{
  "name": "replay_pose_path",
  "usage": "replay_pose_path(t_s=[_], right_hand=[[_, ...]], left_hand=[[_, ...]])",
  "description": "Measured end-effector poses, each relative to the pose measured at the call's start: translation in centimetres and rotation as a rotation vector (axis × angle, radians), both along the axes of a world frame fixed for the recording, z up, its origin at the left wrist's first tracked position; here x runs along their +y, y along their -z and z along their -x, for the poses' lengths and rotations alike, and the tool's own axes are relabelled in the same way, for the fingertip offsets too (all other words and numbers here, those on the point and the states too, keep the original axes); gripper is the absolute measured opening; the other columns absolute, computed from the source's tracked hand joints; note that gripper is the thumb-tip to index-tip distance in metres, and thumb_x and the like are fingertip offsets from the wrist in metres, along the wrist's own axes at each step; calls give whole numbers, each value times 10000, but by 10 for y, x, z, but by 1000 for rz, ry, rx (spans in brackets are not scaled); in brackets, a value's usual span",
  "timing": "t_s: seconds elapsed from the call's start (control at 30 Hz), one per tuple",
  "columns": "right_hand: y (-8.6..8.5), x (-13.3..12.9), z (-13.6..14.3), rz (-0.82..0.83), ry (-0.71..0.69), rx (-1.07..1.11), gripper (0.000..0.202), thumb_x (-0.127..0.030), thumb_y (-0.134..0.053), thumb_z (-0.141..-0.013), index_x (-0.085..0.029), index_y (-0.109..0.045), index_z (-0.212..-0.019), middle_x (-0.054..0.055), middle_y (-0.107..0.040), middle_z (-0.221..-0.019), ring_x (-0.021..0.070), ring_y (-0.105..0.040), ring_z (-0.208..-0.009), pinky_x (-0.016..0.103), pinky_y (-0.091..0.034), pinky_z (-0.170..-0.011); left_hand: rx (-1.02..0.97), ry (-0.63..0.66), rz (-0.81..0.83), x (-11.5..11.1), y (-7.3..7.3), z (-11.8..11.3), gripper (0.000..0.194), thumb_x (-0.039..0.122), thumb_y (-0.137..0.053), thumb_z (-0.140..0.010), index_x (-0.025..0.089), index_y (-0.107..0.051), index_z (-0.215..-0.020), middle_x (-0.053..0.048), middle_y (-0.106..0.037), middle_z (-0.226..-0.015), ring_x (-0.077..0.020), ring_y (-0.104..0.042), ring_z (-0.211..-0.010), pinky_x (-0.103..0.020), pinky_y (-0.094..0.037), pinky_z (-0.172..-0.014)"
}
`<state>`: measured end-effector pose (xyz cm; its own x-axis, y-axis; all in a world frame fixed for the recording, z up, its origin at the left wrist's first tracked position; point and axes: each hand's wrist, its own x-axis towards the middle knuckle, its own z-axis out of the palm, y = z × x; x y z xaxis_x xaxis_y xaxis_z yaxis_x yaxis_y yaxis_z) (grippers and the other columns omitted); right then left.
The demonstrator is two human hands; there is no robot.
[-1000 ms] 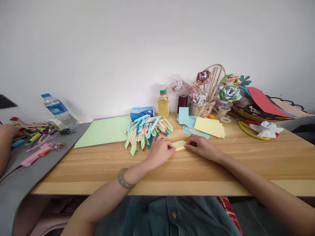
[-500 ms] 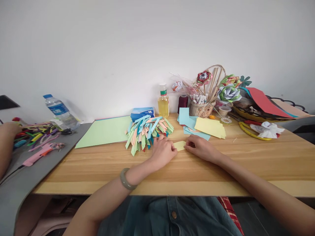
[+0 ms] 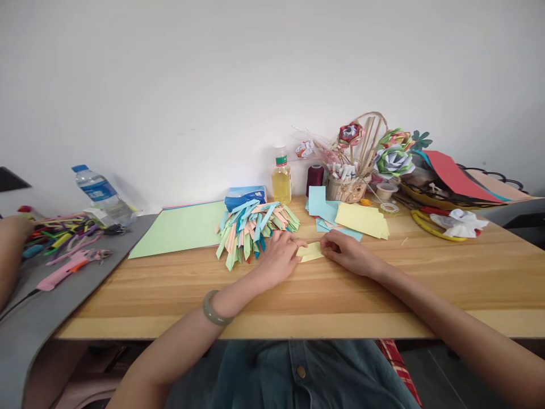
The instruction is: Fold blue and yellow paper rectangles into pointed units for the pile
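Note:
A small yellow paper piece (image 3: 310, 251) lies on the wooden table between my hands. My left hand (image 3: 281, 253) grips its left end with thumb and fingers, and my right hand (image 3: 340, 250) pinches its right end. Just left of my left hand is a pile of folded paper strips (image 3: 247, 227) in green, blue and peach. Yellow sheets (image 3: 361, 220) and blue sheets (image 3: 317, 201) lie beyond my right hand.
Behind stand an oil bottle (image 3: 281, 182), a thread spool (image 3: 315, 179) and a basket (image 3: 347, 190) with sticks. A green sheet (image 3: 179, 230) lies left. Another person's arm (image 3: 12, 250) is beside a pink glue gun (image 3: 63, 274) on the grey table.
My left hand has shifted slightly left and its fingers have moved on the yellow paper, so more of the paper shows. The whole view has shifted slightly.

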<state>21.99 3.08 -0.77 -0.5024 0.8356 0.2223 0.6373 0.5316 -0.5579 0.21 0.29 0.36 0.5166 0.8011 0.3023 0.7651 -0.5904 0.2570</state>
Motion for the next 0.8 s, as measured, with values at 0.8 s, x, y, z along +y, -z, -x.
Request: replay_pose_path(t_s=[0.8], right_hand=[[-2, 14, -12, 95, -73, 8, 125, -285, -482, -729, -189, -548, -688, 28, -577, -680, 165, -511, -631, 290, -416, -581]], left_hand=[[348, 310, -106, -3, -28, 16, 293, 149, -451, -900, 307, -651, -1044, -32, -570, -920, -213, -440, -1053, -425, -236, -989]])
